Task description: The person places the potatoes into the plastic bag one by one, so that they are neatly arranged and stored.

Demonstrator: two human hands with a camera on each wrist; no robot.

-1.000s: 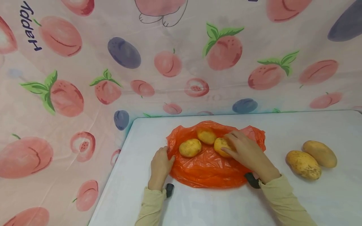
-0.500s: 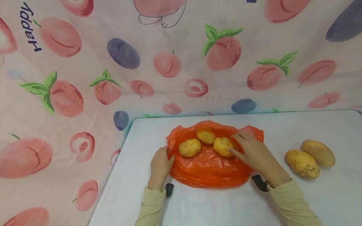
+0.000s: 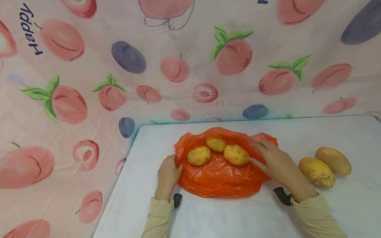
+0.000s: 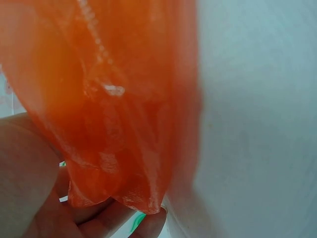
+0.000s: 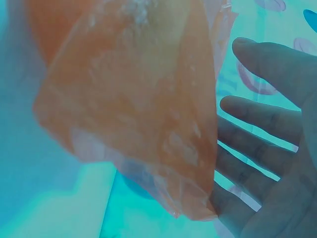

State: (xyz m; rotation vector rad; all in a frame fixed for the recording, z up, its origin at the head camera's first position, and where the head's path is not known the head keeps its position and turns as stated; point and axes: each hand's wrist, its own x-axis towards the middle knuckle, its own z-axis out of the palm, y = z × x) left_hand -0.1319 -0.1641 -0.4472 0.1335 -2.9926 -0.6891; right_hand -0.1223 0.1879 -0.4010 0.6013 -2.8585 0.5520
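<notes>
An orange plastic bag lies spread on the table with its mouth facing up. Inside it sit three potatoes: one on the left, one at the back and one on the right. My left hand holds the bag's left edge, thumb on the inner side; the left wrist view has fingers behind the thin plastic. Over the bag's right side, my right hand has its fingers spread and holds nothing. In the right wrist view its straight fingers stand beside the bag.
Two more potatoes lie together on the table's right: a spotted one in front and a smoother one behind. A fruit-print cloth rises along the back and left of the white table. Black wrist cameras jut from the sleeves.
My right hand has let go of the right-hand potato in the bag and drawn back to the right. My left hand stays at the bag's left edge.
</notes>
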